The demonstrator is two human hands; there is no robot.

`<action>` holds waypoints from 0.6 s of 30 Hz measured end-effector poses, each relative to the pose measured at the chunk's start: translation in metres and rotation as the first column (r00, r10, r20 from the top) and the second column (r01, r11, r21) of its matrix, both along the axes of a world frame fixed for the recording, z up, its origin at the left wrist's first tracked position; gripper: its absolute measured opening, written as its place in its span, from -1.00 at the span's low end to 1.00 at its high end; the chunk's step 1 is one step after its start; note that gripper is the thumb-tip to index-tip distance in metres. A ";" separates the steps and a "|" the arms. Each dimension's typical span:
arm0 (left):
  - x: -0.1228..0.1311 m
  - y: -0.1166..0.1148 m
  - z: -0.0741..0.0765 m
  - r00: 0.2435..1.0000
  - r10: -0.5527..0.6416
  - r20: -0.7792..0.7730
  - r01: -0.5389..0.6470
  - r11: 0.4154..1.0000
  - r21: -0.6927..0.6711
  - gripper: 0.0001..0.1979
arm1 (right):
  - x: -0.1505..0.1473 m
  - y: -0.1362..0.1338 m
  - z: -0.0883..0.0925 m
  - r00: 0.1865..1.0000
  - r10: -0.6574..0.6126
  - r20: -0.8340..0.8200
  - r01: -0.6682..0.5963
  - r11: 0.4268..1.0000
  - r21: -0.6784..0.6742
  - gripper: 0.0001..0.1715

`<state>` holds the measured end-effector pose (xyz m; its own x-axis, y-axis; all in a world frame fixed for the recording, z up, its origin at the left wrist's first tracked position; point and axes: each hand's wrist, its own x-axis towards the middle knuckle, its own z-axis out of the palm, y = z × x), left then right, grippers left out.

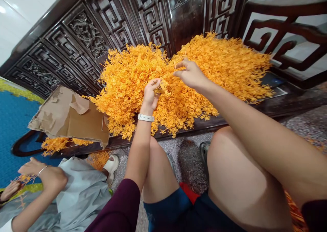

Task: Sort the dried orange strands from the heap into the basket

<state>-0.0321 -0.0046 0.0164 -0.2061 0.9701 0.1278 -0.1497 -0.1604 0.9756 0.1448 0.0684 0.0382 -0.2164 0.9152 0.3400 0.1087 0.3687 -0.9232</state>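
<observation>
My left hand (151, 93), with a white band at the wrist, has its fingers pinched on a small orange plastic flower sprig (165, 86). To its right and slightly higher is my right hand (189, 72), its thumb and forefinger stretched out with a gap between them. Thin orange strands lie close to those fingertips; contact with them is hard to make out. Both hands are over a big heap of orange plastic flower sprigs (133, 68). Another heap of the same sprigs (227, 62) spreads to the right.
A carved dark wooden bench (184, 28) bears the heaps. On its left part a torn cardboard box (84, 123) stands beside more orange sprigs. At lower left a co-worker's hands (32, 166) handle orange strands. My knees are near the bench's front edge.
</observation>
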 end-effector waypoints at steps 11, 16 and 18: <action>0.021 0.007 -0.006 0.998 0.018 0.057 -0.021 0.998 0.054 -0.77 | 0.000 -0.031 0.021 1.000 0.012 -0.019 -0.009 0.988 0.155 -0.58; 0.023 0.007 -0.010 0.999 0.033 0.032 -0.035 0.997 0.069 -0.72 | -0.002 -0.041 0.021 0.990 0.084 0.114 -0.113 0.955 0.274 -0.51; 0.023 0.007 -0.010 1.000 0.031 0.006 -0.031 0.997 0.066 -0.70 | -0.002 -0.042 0.021 0.988 0.100 0.118 -0.129 0.950 0.283 -0.48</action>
